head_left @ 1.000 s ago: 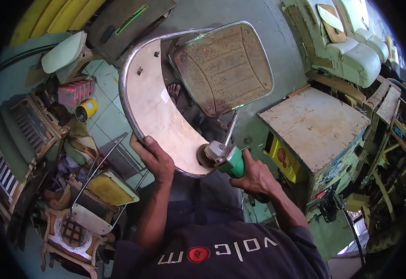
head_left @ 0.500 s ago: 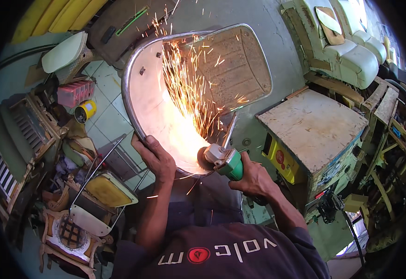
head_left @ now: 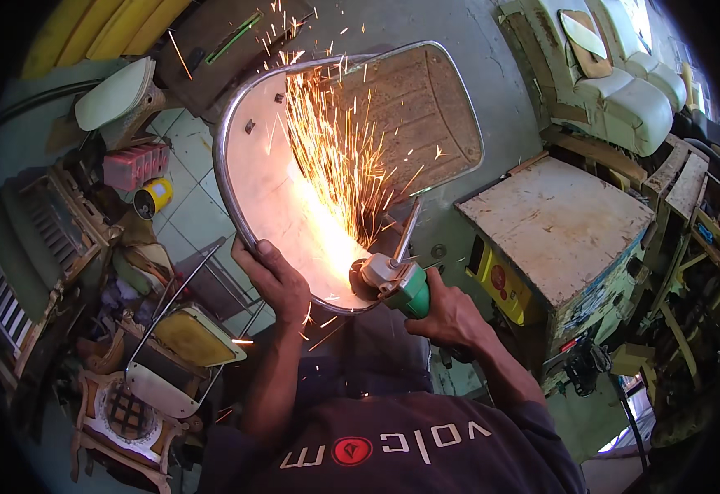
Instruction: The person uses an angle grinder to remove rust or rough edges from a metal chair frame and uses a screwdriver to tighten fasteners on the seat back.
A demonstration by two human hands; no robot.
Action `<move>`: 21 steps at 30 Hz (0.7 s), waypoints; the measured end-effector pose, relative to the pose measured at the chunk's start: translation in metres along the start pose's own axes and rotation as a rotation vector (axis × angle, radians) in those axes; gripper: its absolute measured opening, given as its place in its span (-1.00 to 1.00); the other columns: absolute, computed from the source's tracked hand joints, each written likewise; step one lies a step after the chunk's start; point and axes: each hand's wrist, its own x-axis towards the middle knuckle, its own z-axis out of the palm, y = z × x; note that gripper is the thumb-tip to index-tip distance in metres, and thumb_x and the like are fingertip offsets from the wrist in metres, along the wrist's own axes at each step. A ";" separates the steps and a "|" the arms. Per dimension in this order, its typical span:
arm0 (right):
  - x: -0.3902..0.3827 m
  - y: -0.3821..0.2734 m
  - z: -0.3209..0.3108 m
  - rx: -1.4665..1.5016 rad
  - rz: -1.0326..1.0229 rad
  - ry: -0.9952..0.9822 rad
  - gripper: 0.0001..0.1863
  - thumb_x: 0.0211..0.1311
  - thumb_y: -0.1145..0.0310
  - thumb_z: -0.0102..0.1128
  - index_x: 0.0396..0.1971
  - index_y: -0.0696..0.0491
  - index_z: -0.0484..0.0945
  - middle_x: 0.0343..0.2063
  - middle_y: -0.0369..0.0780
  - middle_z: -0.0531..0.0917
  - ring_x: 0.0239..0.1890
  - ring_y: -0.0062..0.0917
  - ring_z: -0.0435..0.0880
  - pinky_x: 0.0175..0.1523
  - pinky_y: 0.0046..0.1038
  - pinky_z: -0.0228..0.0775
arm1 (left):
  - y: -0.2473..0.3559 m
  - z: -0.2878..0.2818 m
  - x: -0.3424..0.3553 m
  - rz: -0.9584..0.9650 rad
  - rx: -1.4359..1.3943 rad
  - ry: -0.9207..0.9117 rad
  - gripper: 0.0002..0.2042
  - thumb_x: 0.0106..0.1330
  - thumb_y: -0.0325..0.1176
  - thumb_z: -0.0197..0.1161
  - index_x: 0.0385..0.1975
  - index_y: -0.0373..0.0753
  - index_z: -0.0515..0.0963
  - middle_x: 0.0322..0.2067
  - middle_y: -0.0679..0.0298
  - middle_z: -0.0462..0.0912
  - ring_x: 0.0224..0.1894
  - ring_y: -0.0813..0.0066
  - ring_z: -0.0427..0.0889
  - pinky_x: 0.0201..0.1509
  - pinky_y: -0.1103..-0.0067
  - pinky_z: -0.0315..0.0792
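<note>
My left hand [head_left: 273, 284] grips the chrome tube rim of a curved, pale panel [head_left: 257, 165] at its lower left side. My right hand [head_left: 451, 313] is closed on a green angle grinder [head_left: 409, 288], whose disc touches the panel near its lower right end. A bright glow and a dense spray of sparks [head_left: 327, 140] fan upward from the disc, hiding part of the panel. Behind the sparks lies a worn, rounded square seat board [head_left: 434, 115] with a metal edge.
A worn cabinet top [head_left: 554, 230] stands at right, with white padded seats [head_left: 624, 107] and wood scraps [head_left: 673, 189] beyond. At left are a wooden frame [head_left: 30, 272], a folding chair [head_left: 195, 337], pink containers [head_left: 129, 169] and a yellow can [head_left: 152, 198].
Sparks and glare appeared from the grinder after the first frame and still fly, now somewhat farther out. The panel and seat board shifted slightly downward; both hands stay in much the same places.
</note>
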 end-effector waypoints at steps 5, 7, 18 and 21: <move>0.001 0.001 -0.001 -0.027 0.010 0.018 -0.25 -0.04 0.08 0.41 0.04 0.20 0.26 -0.28 0.27 0.67 -0.14 0.21 0.69 0.05 0.05 0.51 | -0.003 -0.002 -0.001 -0.013 -0.037 -0.025 -0.51 0.66 -0.09 -0.12 0.25 -0.46 0.23 0.00 -0.02 0.42 0.01 0.27 0.44 0.17 0.37 0.34; 0.001 -0.004 -0.006 -0.045 0.048 0.010 -0.25 -0.03 0.07 0.40 0.04 0.21 0.26 -0.28 0.27 0.67 -0.15 0.21 0.70 0.05 0.05 0.51 | -0.004 -0.002 -0.001 0.002 -0.050 -0.022 -0.52 0.66 -0.10 -0.13 0.25 -0.46 0.23 0.02 -0.05 0.42 0.05 0.24 0.45 0.21 0.36 0.34; 0.004 0.004 -0.001 -0.019 -0.010 0.015 -0.20 -0.05 0.04 0.43 0.06 0.21 0.25 -0.30 0.28 0.67 -0.17 0.24 0.69 0.04 0.06 0.51 | -0.004 -0.002 -0.001 -0.016 -0.008 -0.040 -0.51 0.66 -0.09 -0.12 0.24 -0.47 0.23 0.02 -0.05 0.41 0.04 0.23 0.45 0.21 0.36 0.34; 0.005 0.008 0.004 0.004 -0.015 0.014 -0.21 -0.05 0.04 0.43 0.05 0.21 0.25 -0.30 0.27 0.67 -0.17 0.23 0.69 0.03 0.06 0.51 | -0.001 0.001 0.000 0.011 -0.056 -0.018 -0.51 0.66 -0.08 -0.11 0.22 -0.47 0.24 -0.04 0.02 0.39 -0.04 0.29 0.41 0.15 0.38 0.34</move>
